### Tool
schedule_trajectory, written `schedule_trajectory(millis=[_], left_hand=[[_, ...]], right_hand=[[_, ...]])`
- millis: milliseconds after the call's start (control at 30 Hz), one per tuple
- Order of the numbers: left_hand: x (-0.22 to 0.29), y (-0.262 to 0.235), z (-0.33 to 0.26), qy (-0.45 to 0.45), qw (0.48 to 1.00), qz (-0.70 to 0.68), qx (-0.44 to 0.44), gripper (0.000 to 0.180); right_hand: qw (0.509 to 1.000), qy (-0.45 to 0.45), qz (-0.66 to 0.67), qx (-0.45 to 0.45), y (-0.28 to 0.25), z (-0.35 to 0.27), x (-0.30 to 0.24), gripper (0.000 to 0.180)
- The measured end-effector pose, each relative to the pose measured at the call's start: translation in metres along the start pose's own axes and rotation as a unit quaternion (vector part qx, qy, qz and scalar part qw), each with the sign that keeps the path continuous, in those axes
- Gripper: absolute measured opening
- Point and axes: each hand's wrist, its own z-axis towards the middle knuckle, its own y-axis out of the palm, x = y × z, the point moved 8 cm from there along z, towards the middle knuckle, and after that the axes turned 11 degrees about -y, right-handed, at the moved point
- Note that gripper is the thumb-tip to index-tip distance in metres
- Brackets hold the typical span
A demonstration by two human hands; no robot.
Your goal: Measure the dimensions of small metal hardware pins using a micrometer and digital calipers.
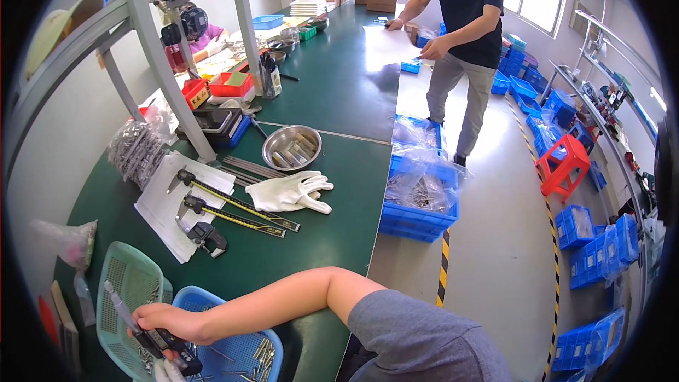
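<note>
My bare right hand (164,322) is closed around a digital micrometer (163,342) with a black display body and a silver barrel pointing up and left. Right below, at the picture's lower edge, my left hand (168,371) in a white glove shows only in part. Its fingers are bent close against the micrometer's frame; whatever they pinch is hidden. The micrometer hangs above a green basket (113,276) and a blue basket (272,329). Small metal pins (263,357) lie in the blue basket, and more metal pieces are in the green one.
Past my arm lie two calipers (240,201), another micrometer (206,238), papers (159,205), a white glove (290,192) and a metal bowl (291,147). Blue crates (417,219) stand beside the table (332,240). One person (463,21) stands holding a sheet; another sits across, behind the shelf frame.
</note>
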Motion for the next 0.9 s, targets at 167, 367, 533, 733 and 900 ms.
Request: schedule_trajectory(millis=[167, 367, 533, 733, 900], left_hand=[[-0.012, -0.004, 0.002, 0.007, 0.999, -0.047, 0.011, 0.03], [-0.008, -0.011, -0.006, 0.081, 0.996, 0.026, 0.033, 0.02], [0.013, -0.01, -0.024, 0.281, 0.94, 0.179, 0.077, 0.015], [0.018, -0.003, -0.031, 0.305, 0.928, 0.2, 0.083, 0.013], [0.002, -0.005, -0.021, 0.269, 0.942, 0.19, 0.066, 0.02]], right_hand=[[0.998, 0.018, 0.049, 0.04, -0.008, 0.003, 0.003, 0.022], [0.997, 0.049, 0.053, 0.026, -0.003, 0.0, 0.005, 0.022], [0.992, 0.095, 0.078, 0.003, 0.002, -0.005, 0.007, 0.023], [0.993, 0.098, 0.067, 0.029, -0.003, -0.004, 0.012, 0.024], [0.998, 0.046, 0.023, 0.032, -0.007, 0.005, 0.017, 0.022]])
